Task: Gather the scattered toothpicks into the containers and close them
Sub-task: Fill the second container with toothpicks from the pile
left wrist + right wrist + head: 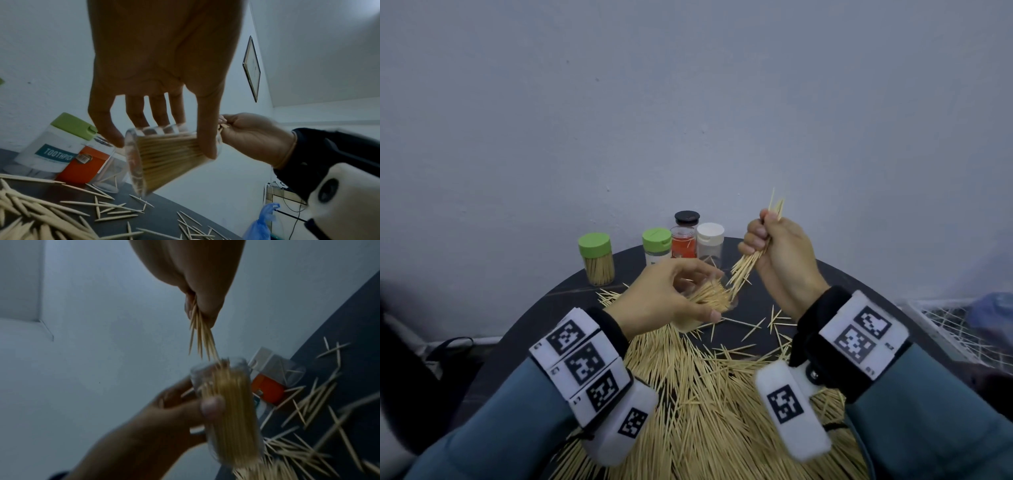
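At ten o'clock a green-lidded jar (pixel 596 259) stands full and closed. The left hand (pixel 664 294) grips a nearly full clear jar (pixel 164 155); the right hand (pixel 777 253) pinches a bundle (pixel 744 270) into its mouth. At six o'clock a big toothpick pile (pixel 698 394) remains, so much is left.

I am seeing a framed picture (pixel 251 68) hanging on the pale wall (pixel 688 102), a blue plastic bag (pixel 260 225) lying low at right, and white netting (pixel 959 329) sitting beside the table
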### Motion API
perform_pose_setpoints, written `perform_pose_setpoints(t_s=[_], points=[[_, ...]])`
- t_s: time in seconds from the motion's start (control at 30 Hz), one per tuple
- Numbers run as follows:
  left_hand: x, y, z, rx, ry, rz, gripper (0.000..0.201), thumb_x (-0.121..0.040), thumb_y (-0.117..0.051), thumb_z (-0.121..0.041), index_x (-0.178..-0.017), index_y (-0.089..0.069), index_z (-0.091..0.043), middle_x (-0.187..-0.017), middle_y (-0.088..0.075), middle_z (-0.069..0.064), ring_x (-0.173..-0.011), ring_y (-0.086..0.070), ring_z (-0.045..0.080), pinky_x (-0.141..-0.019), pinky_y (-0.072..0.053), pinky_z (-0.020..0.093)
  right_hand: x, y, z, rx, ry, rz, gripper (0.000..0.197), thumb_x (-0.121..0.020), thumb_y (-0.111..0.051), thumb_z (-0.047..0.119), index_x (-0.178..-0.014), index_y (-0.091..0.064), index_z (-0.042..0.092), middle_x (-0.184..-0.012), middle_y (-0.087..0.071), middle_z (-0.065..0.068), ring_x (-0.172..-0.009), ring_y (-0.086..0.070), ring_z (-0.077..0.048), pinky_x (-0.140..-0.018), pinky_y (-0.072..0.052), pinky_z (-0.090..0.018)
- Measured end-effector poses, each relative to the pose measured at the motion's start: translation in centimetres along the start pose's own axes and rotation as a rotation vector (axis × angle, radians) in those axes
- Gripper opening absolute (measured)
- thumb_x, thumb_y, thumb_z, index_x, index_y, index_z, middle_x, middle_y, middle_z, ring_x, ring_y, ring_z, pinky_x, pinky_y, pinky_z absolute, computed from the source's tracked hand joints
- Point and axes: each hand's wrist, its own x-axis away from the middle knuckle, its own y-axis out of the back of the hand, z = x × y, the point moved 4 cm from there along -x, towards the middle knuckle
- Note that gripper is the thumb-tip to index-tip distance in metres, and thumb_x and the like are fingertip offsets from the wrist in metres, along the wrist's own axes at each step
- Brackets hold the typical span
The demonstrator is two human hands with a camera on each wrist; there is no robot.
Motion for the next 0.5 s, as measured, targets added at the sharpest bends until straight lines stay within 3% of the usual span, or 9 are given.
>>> perform_pose_setpoints(t_s=[0.1, 0.17, 0.27, 0.4, 0.5], points=[[0.0, -0.5, -0.3, 0.045, -0.007, 0.031, 0.054, -0.066, -0.084, -0.026, -0.116, -0.064, -0.028, -0.111, -0.065, -0.01, -0.104, -0.059, 0.008, -0.087, -0.047, 0.019, 0.7, -0.3, -1.4, 0.022, -0.014, -0.007, 0.026, -0.103, -0.024, 0.013, -0.082, -0.039, 0.011, -0.06, -0.032, 0.002, -0.043, -0.031, -0.004, -0.043, -0.032, -0.014], [-0.1, -0.6, -0.2, 0.079, -0.013, 0.047, 0.051, -0.066, -0.083, -0.027, -0.114, -0.065, -0.022, -0.107, -0.067, -0.006, -0.103, -0.061, 0.014, -0.092, -0.049, 0.028, 1.1, -0.6, -2.1, 0.031, -0.024, 0.003, 0.025, -0.103, -0.025, 0.013, -0.082, -0.04, 0.011, -0.059, -0.033, 0.002, -0.042, -0.033, -0.004, -0.042, -0.035, -0.014], [-0.1, -0.6, -0.2, 0.122, -0.029, 0.054, 0.044, -0.069, -0.081, -0.026, -0.109, -0.066, -0.018, -0.104, -0.07, -0.001, -0.101, -0.063, 0.022, -0.094, -0.048, 0.032, 1.6, -0.9, -2.3, 0.173, -0.011, 0.076, 0.023, -0.103, -0.026, 0.015, -0.086, -0.041, 0.013, -0.062, -0.036, 0.002, -0.046, -0.04, -0.004, -0.044, -0.04, -0.015], [-0.1, -0.5, -0.4, 0.253, -0.027, 0.043, 0.046, -0.075, -0.077, -0.014, -0.119, -0.063, -0.017, -0.102, -0.069, -0.006, -0.093, -0.064, 0.007, -0.086, -0.05, 0.019, 2.1, -1.2, -1.9, 0.351, 0.026, 0.156, 0.02, -0.102, -0.029, 0.016, -0.092, -0.046, 0.014, -0.068, -0.052, 0.003, -0.054, -0.056, -0.002, -0.053, -0.049, -0.015], [-0.2, -0.3, -0.5, 0.326, -0.028, -0.003, 0.036, -0.075, -0.075, -0.007, -0.107, -0.066, -0.021, -0.099, -0.072, -0.008, -0.092, -0.064, 0.004, -0.085, -0.048, 0.014, 2.4, -1.3, -2.1, 0.378, 0.023, 0.224, 0.018, -0.102, -0.03, 0.015, -0.101, -0.047, 0.011, -0.079, -0.065, 0.002, -0.065, -0.065, 0.0, -0.059, -0.052, -0.015]])
